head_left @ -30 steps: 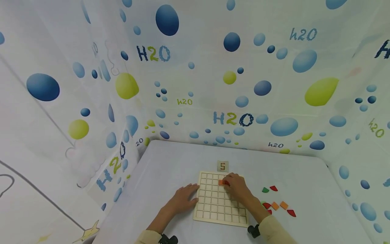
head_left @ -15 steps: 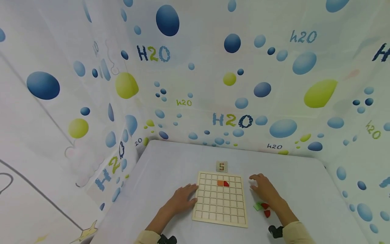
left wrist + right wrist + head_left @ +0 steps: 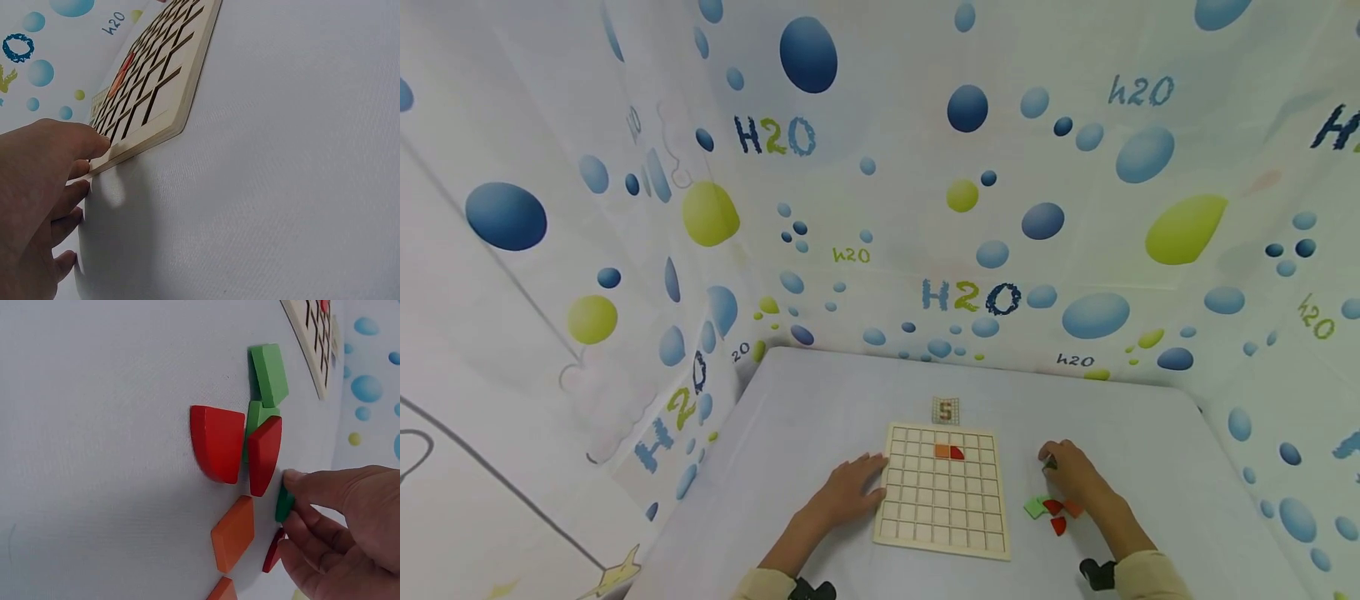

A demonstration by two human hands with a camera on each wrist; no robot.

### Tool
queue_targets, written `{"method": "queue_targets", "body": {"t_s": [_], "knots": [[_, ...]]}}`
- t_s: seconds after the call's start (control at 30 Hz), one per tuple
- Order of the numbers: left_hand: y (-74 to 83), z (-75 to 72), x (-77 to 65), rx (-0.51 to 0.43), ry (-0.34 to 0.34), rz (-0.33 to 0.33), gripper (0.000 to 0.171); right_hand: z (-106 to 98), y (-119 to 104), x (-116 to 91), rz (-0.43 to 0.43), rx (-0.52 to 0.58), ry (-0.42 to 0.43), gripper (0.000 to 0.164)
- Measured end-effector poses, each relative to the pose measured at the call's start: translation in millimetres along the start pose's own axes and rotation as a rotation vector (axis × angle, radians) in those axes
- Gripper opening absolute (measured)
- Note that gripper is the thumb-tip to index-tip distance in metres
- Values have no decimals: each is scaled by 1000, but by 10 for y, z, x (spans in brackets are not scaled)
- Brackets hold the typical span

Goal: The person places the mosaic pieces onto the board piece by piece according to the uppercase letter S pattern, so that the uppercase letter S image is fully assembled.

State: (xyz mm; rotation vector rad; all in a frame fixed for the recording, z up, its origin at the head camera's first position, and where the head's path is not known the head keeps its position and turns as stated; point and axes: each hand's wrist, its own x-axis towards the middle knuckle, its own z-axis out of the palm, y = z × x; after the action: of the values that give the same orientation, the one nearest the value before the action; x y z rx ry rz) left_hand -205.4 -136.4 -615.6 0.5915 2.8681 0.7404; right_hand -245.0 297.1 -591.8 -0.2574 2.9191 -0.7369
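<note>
R hand (image 3: 337,531) pinches a small green wooden piece (image 3: 284,503) beside flat red and orange ones. L hand (image 3: 847,492), fingers relaxed, rests against the gridded wooden board (image 3: 925,525).

I see a small dark green piece (image 3: 284,503) standing on edge on the table, pinched at my right fingertips (image 3: 299,481), just beside a red quarter-round (image 3: 264,455).
</note>
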Motion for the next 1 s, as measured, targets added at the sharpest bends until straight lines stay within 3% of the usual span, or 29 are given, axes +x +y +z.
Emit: {"method": "queue_targets", "body": {"t_s": [0.27,0.57,0.83,1.0], "knots": [[23,6,-16,-2,-3,-10,57,15,35,-25,-10,15,2,13],[26,-17,-18,-19,-8,-4,56,-41,41,-45,66,94,-74,17],[31,-18,-16,-29,-11,-1,57,-32,17,-55,71,39,-20,14],[40,-17,-21,-12,-5,-7,57,2,0,-54,160,58,-5,23]]}}
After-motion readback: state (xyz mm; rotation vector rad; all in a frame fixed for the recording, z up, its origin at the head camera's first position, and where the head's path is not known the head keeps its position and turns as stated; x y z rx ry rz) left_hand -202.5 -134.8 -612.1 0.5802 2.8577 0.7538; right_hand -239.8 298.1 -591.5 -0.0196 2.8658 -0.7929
